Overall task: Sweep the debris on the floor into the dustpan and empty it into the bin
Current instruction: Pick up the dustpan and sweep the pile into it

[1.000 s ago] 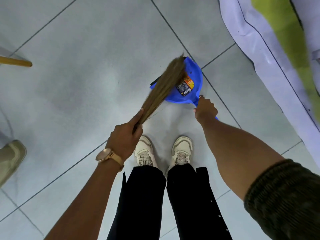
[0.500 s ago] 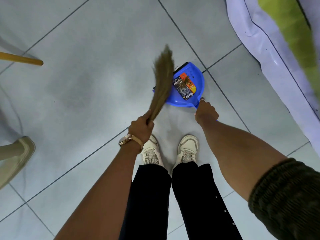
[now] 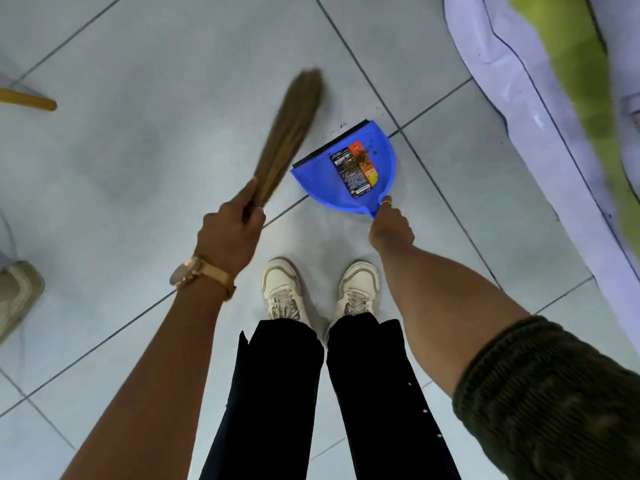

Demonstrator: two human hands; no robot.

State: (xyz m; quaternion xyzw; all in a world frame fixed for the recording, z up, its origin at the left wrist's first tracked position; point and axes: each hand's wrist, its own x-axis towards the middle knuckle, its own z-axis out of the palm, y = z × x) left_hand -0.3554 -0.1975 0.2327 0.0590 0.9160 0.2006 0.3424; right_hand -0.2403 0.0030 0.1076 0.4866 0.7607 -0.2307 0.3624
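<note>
A blue dustpan (image 3: 322,181) with a black front lip rests on the grey tiled floor in front of my feet. Brown debris (image 3: 360,161) lies inside it, on and around its label. My right hand (image 3: 391,226) grips the dustpan's handle at its near right corner. My left hand (image 3: 232,233) is closed on a short straw broom (image 3: 289,133), whose blurred bristles point up and away, left of the dustpan and clear of it. A few dark specks (image 3: 341,126) lie on the tile just beyond the dustpan's lip. No bin is in view.
A white, purple-edged mattress with a green cover (image 3: 540,109) fills the right side. A wooden stick end (image 3: 31,100) pokes in at the far left. Another person's shoe (image 3: 17,296) is at the left edge. My own white shoes (image 3: 284,289) stand just behind the dustpan.
The broom has swung left, off the dustpan, uncovering its label and the debris. My left hand moved left with it. My right hand kept its hold on the handle.
</note>
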